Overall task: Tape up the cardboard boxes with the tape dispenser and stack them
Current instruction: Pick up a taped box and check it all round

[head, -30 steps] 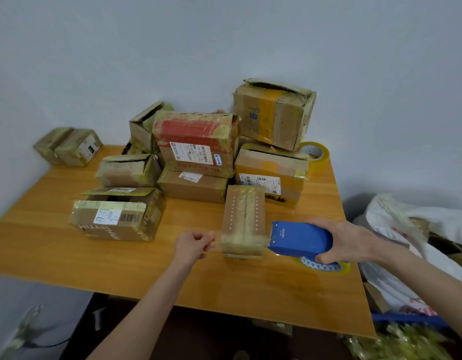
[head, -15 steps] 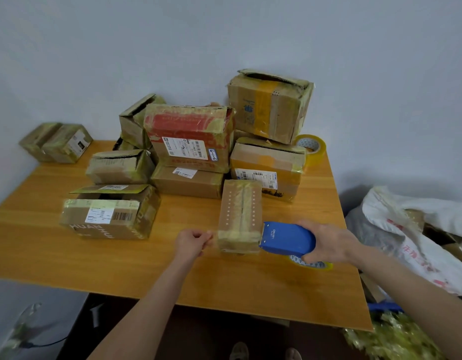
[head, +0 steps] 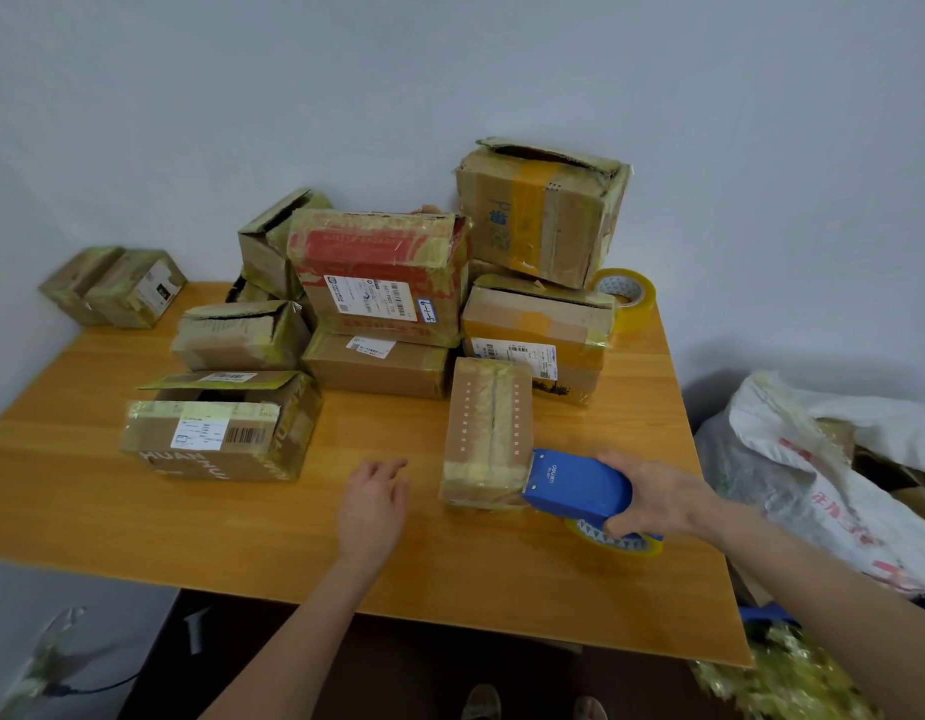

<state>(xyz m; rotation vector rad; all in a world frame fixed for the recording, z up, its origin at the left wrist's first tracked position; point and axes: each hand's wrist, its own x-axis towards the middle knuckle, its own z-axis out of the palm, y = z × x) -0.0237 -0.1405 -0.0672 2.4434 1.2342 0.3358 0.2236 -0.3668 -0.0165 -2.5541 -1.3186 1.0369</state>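
Head view, right hand [head: 658, 493] holds dispenser [head: 574, 485], touching box [head: 486, 433]

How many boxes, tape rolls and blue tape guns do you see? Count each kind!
Cardboard boxes: 10 in plain sight; the pile may hide more
Blue tape dispenser: 1
Tape rolls: 2, one loose, one in the dispenser
Total: 13

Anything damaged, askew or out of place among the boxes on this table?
Yes. The top box of the right rear stack has a torn, ragged upper edge. The front-left box has one flap standing open. A small box behind the red-printed box leans tilted.
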